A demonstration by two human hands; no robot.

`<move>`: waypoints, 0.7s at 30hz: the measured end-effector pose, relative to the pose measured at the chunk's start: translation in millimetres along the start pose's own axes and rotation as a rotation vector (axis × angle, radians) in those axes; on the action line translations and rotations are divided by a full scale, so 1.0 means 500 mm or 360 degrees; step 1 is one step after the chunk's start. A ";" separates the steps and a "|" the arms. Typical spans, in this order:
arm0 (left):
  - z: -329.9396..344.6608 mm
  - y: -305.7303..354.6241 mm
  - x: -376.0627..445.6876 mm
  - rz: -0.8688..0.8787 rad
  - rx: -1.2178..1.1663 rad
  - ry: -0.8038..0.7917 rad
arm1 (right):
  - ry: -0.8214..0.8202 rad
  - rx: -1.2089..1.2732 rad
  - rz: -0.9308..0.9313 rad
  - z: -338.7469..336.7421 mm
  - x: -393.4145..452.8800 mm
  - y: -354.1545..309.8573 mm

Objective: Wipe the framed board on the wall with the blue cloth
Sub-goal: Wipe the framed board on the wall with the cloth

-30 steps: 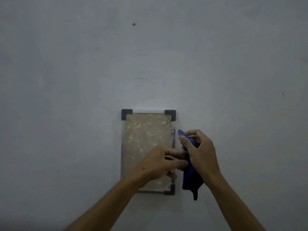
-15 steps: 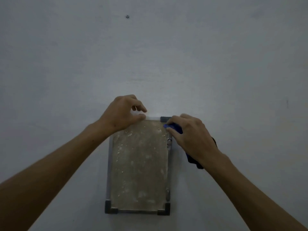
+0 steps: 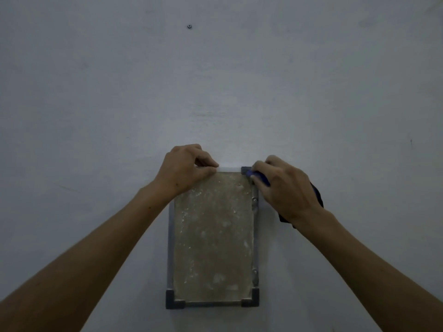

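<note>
Pale grey wall [image 3: 311, 80] fills nearly the whole view, dimly lit, with a small dark screw or plug [image 3: 189, 26] set into it high up and a faint dark mark far off to the right. Low in the middle hangs the framed board [image 3: 213, 238], upright and taller than wide, its brownish face speckled with pale spots and smears, edged by a thin metal frame with dark corner pieces; the two bottom corners and the top right one are visible, while the top left one is hidden

Left hand [image 3: 185, 170] sits on the board's top left corner, fingers curled over the upper edge and the thumb laid along the front of the top rail, so the frame is pinched between them. Right hand [image 3: 285, 190] is at the top right corner, its fingers bent and closed around the blue cloth [image 3: 260, 176]. A bright blue fold of that cloth shows beneath the fingertips, pressed against the dark corner piece and the top of the right rail; a darker bunch of it pokes out behind the heel of the hand and hangs beside the wrist, off the board and against the wall

Both forearms reach up from the lower corners of the view, the left one crossing the board's upper left edge and covering part of that rail. Two small metal fittings sit on the right rail, one just below the right hand and one near the bottom
</note>
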State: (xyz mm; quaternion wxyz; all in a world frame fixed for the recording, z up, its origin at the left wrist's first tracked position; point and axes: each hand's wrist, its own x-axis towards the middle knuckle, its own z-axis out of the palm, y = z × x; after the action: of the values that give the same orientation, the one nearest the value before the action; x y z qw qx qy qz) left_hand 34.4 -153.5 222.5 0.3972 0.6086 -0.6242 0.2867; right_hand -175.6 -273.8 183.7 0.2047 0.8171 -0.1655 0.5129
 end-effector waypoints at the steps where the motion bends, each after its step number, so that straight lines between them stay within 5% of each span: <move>1: 0.001 -0.002 0.000 -0.0005 -0.0007 0.0008 | -0.0013 -0.0017 -0.0018 0.001 0.000 -0.001; 6: -0.001 -0.003 0.004 -0.0018 0.0001 -0.0017 | -0.0371 0.0001 -0.0215 0.010 -0.021 -0.010; 10: -0.006 -0.007 0.008 -0.0019 -0.0001 -0.0053 | -0.0109 0.0007 -0.0077 0.000 0.005 0.000; 15: -0.005 -0.008 0.010 -0.0020 0.0011 -0.0036 | -0.0350 0.0015 -0.0197 0.008 -0.023 -0.008; 19: -0.005 -0.010 0.011 -0.0011 -0.0006 -0.0043 | -0.0135 -0.0006 -0.0071 -0.001 -0.003 -0.002; 21: -0.004 -0.009 0.011 -0.0003 0.0011 -0.0051 | -0.0282 0.0009 -0.0153 0.003 -0.011 -0.010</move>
State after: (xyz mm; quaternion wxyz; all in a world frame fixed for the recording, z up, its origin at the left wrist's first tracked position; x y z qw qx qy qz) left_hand 39.4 -155.3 227.6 0.3853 0.6150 -0.6291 0.2785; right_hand -174.3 -270.0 177.3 0.2114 0.8668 -0.1421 0.4286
